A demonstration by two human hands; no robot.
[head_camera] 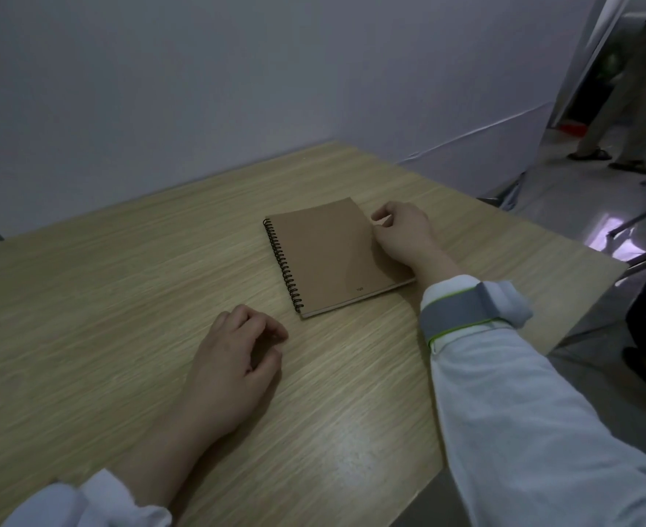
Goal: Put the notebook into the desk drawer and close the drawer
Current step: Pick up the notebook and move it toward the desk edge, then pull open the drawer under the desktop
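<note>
Notebook (pixel 334 256) flat on desk (pixel 104 298), R hand (pixel 403 232) at its edge

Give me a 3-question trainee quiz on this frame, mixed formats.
1. True or false: the brown spiral-bound notebook lies closed on the light wooden desk.
2. Which hand touches the notebook's edge? A) left hand B) right hand C) both
3. Fill in: the black spiral binding runs along the notebook's ___ side in the picture.

Key: 1 true; 2 B; 3 left.
</note>
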